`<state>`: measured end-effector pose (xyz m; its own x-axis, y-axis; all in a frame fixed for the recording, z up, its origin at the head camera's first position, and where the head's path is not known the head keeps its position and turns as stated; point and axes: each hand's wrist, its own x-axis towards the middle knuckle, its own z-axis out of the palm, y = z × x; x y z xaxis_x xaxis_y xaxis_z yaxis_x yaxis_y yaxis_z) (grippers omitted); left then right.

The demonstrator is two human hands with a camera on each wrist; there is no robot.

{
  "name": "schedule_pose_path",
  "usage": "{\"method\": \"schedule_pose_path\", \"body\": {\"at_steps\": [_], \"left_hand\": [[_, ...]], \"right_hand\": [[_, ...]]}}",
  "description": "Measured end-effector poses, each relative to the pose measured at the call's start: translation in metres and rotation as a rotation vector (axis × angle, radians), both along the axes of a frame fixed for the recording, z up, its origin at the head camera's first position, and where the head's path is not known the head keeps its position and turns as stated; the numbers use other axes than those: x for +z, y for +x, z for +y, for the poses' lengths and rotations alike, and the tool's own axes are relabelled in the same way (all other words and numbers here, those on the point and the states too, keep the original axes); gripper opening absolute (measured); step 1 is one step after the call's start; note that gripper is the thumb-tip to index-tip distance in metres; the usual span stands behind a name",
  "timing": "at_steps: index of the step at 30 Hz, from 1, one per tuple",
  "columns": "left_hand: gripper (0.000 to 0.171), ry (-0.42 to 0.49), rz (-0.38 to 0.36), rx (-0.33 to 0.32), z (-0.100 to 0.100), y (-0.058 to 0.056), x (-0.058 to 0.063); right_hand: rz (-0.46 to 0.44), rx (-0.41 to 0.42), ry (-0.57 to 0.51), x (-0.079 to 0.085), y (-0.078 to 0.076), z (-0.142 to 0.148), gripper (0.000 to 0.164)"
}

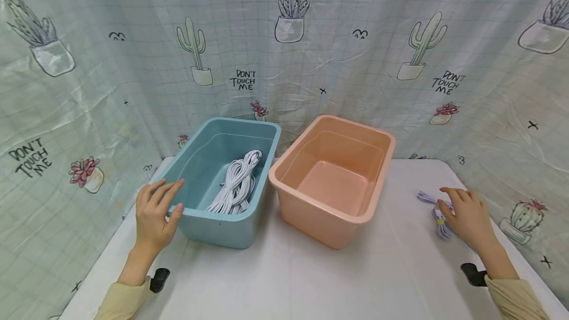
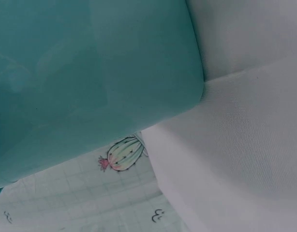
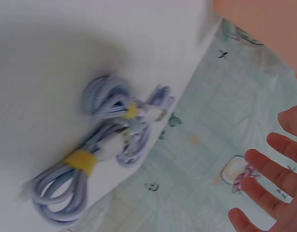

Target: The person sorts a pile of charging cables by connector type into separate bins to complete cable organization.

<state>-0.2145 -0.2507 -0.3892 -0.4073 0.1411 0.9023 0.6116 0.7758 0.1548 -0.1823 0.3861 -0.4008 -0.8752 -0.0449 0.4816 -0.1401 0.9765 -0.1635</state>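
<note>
My left hand [image 1: 154,216] is at the near left corner of a blue-green bin [image 1: 251,231], its fingers spread and slightly bent over the rim; whether they touch it I cannot tell. Bundled white cables [image 1: 237,181] lie inside that bin. In the left wrist view only the bin's side [image 2: 100,72] shows, not the hand. On the right, my right hand [image 1: 470,216] hovers over coiled lilac USB cables [image 1: 442,226], partly covering them. The right wrist view shows these cables [image 3: 81,162] with yellow ties, and the hand [image 3: 279,188] apart from them, fingers spread.
An orange bin [image 1: 306,216] stands in the middle, close beside the blue-green one, with nothing visible inside. Both rest on a white table [image 1: 284,285]. A cactus-print curtain [image 1: 329,63] hangs behind the table and along both sides.
</note>
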Motion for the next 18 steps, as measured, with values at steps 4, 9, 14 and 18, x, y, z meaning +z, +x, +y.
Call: {"method": "schedule_pose_path", "body": {"at_steps": [4, 9, 14, 18], "left_hand": [[0.058, -0.001, 0.001, 0.008, 0.000, -0.001, 0.000], [0.057, -0.001, 0.003, 0.016, -0.001, -0.001, 0.001], [0.058, 0.000, 0.001, 0.011, 0.000, -0.002, 0.000], [0.058, 0.004, 0.003, 0.003, 0.000, -0.002, -0.001]], "right_hand": [[-0.041, -0.011, 0.063, -0.009, -0.002, 0.007, 0.030], [-0.049, -0.004, 0.148, -0.019, -0.007, 0.014, 0.031], [-0.065, -0.008, 0.190, -0.028, -0.011, 0.020, 0.029], [-0.126, -0.021, 0.216, -0.034, -0.014, 0.025, 0.032]]}}
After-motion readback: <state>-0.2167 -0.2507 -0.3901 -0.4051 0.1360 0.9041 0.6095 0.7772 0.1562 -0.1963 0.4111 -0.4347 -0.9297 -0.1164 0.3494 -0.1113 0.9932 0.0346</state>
